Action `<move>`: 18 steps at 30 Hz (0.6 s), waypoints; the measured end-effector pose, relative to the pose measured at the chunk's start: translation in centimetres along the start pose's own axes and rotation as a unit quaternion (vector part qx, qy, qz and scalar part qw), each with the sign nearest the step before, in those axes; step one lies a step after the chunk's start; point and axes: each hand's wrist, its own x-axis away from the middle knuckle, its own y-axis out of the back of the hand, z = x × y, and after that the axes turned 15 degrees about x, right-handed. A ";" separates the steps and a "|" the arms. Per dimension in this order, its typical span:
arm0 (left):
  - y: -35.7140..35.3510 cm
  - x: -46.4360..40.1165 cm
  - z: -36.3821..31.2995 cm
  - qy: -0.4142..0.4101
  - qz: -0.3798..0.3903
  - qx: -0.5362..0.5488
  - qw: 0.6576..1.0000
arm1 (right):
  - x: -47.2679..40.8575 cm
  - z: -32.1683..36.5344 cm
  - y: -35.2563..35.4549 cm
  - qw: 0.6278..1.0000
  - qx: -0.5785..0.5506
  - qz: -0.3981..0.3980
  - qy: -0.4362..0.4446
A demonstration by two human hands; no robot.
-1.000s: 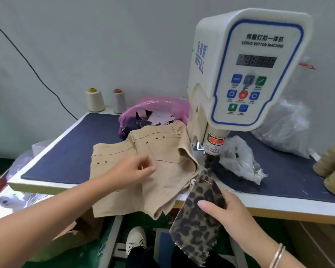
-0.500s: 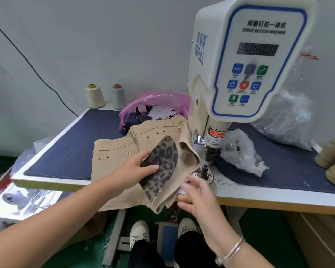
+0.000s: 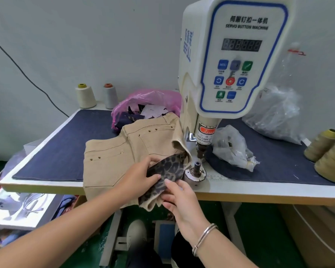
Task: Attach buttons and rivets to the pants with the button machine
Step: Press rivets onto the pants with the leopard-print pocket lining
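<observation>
Thread cones, one cream (image 3: pixel 85 97) and one grey (image 3: pixel 110 96), stand at the upper left of the frame behind the dark denim-covered table (image 3: pixel 62 147). Toward the centre, the beige cotton pants (image 3: pixel 112 163) lie spread on that table, hem hanging over its near edge, with several small brass rivets already set. The left hand (image 3: pixel 137 178) pinches the leopard-print fabric scrap (image 3: pixel 163 176) against the pants; a second ago that scrap hung from the right hand below the table edge. The right hand (image 3: pixel 179 200) has since come up and now grips the scrap's lower edge with the pants fold, fingers curled. Just right of both, the steel lower die (image 3: pixel 196 171) of the white servo button machine (image 3: pixel 232 60) sits bare under the punch. Probably the test strike is finished and the pants go under next.
</observation>
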 end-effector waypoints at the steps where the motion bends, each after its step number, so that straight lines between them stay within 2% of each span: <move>1: -0.3 0.3 0.2 -0.003 -0.028 0.010 1.000 | -0.1 0.0 -0.2 1.000 -0.024 -0.002 -0.011; 4: -1.3 0.8 0.4 0.031 -0.117 0.135 0.983 | -0.1 -0.1 -0.9 0.997 -0.067 -0.003 -0.035; 6: -1.8 1.0 0.4 0.059 -0.146 0.204 0.966 | -0.2 -0.1 -1.2 0.996 -0.071 0.006 -0.047; 12: -1.6 0.6 0.6 0.087 -0.099 0.187 0.973 | -0.8 0.0 -1.6 0.995 -0.088 0.023 -0.051; 14: -1.0 0.7 0.4 0.087 -0.070 0.141 0.984 | -1.0 0.2 -1.7 0.997 -0.056 0.018 -0.041; 15: -0.6 0.6 0.3 0.063 -0.064 0.074 0.993 | -1.1 0.3 -1.7 0.999 -0.030 0.011 -0.031; 16: -0.2 0.5 0.0 0.006 -0.073 -0.021 0.997 | -1.2 0.3 -1.6 1.000 -0.001 -0.001 -0.020; 18: 0.8 -0.5 -1.2 -0.178 -0.074 -0.193 0.962 | -1.3 0.2 -1.5 0.999 0.039 -0.025 0.003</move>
